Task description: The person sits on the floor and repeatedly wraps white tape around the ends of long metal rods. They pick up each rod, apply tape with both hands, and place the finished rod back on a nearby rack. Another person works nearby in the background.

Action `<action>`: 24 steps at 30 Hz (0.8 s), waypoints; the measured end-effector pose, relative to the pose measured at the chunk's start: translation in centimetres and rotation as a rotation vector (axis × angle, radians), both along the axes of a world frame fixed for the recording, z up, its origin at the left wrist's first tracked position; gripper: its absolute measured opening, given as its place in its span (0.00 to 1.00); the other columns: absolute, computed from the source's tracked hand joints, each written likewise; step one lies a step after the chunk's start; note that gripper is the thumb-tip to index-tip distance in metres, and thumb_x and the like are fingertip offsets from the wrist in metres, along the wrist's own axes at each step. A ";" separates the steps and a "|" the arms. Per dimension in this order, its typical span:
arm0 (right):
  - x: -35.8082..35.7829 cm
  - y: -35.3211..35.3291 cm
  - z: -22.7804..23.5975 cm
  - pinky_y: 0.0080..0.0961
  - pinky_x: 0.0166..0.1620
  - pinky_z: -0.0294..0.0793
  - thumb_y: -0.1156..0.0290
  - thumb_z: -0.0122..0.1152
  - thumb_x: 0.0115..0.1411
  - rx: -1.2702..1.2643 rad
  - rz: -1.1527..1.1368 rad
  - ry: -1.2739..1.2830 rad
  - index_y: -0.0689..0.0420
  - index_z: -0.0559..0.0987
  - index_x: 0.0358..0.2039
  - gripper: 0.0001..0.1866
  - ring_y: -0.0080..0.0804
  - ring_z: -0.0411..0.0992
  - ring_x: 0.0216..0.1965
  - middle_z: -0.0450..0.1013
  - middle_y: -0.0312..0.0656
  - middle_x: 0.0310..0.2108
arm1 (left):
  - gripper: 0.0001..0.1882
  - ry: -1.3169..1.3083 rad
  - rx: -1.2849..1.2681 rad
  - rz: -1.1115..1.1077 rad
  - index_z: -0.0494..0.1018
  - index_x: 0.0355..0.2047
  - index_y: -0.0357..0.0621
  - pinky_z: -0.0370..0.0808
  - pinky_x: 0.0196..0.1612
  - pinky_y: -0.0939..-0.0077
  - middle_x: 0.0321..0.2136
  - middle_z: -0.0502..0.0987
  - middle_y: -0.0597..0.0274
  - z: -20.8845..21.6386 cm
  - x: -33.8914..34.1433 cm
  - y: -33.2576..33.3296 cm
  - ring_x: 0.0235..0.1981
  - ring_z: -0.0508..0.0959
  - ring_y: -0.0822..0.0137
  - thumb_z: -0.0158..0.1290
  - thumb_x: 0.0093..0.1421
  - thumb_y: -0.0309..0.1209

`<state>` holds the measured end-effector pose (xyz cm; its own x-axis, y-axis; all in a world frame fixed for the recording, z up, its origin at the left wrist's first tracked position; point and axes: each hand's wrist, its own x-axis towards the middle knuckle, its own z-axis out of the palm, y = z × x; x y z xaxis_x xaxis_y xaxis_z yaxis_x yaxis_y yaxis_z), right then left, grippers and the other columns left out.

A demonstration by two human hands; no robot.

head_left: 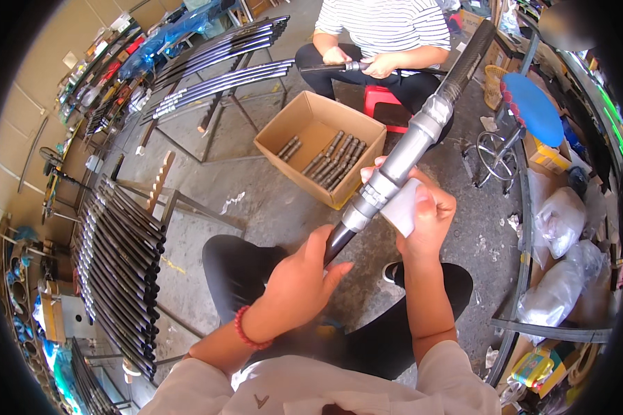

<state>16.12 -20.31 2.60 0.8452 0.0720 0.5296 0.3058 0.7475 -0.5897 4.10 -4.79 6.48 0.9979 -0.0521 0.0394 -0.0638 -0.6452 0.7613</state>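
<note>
Both hands were on the one rod. Your left hand (299, 280) was wrapped around the dark lower shaft of the fishing rod (403, 158), just below the silver reel seat. Your right hand (426, 214) was closed on a folded white cloth (403, 206), pressing it against the side of that silver section. The rod ran up and away from your lap toward the upper right, its woven black grip above the metal part.

Progress, as I read it — the rod was mid-wipe, with the cloth at the lower end of the metal section; the upper silver part and black grip looked untouched by the cloth at that instant. I couldn't tell which parts were already clean.

Around you:
- racks of dark rods (121, 256) lay in rows on your left, more (218, 59) on a frame farther back — can't tell whether finished or waiting.
- a cardboard box (320, 146) on the floor held a batch of short metal fittings.
- a person in a striped shirt (387, 24) sat opposite, handling another rod.
</note>
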 end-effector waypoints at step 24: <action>-0.7 1.0 1.1 0.43 0.45 0.79 0.49 0.52 0.62 0.085 0.233 -0.071 0.80 0.72 0.46 0.36 0.50 0.78 0.39 0.74 0.62 0.42 | 0.25 0.606 -1.137 -0.259 0.63 0.43 0.36 0.60 0.10 0.84 0.12 0.63 0.69 0.5 1.5 0.8 0.07 0.59 0.77 0.43 0.67 0.50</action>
